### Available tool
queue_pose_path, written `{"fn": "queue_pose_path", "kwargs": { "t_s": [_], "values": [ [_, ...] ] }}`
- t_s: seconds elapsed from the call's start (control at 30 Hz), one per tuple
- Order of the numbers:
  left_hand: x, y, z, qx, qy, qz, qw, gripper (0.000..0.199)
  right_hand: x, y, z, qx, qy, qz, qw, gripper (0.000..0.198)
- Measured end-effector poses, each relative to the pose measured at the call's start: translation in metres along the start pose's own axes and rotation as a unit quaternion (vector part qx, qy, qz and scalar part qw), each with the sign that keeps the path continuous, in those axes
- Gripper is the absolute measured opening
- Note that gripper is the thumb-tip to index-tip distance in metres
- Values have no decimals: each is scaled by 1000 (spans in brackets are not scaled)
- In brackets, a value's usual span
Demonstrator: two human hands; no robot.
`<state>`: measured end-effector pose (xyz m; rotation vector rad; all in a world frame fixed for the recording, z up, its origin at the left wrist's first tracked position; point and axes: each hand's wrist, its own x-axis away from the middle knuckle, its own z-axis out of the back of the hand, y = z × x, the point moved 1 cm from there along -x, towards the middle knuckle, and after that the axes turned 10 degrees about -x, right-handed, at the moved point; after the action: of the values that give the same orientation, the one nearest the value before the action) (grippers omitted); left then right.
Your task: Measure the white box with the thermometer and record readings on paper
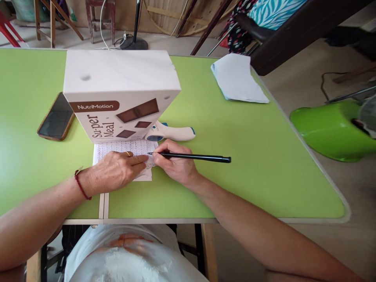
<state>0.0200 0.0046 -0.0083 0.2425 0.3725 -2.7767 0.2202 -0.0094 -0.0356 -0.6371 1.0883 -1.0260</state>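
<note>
My right hand [177, 161] is closed around a slim black pen [202, 158], its tip pointing left and down at the paper. Under the pen tip lies a sheet of paper [123, 147] covered in dense small handwriting, with a torn lower edge. My left hand [119, 171] rests flat on this sheet, fingers stretched toward the pen tip; it holds nothing and hides part of the writing. Right behind the paper stands a white box [123, 74] printed "NutriMotion Super Meal". A white handheld device with blue parts [179, 133] lies beside the box, just beyond my right hand.
A phone [57, 117] lies left of the box on the green table [249, 168]. Folded white paper [237, 78] sits at the far right edge. Beyond the table are a green plastic stool or bin [331, 133], a dark wooden stool [101, 15] and a black stand base [134, 44].
</note>
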Motion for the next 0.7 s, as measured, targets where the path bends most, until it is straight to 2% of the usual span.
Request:
{"fn": "queue_pose_path", "kwargs": {
  "t_s": [0.37, 0.7],
  "values": [
    [0, 0, 2, 6, -20, 0, 1000, 21, 0, 0, 1, 16, -4, -12, 1000, 11],
    [0, 0, 1, 9, -11, 1, 1000, 22, -1, 0, 1, 6, -4, -4, 1000, 12]
  ]
}}
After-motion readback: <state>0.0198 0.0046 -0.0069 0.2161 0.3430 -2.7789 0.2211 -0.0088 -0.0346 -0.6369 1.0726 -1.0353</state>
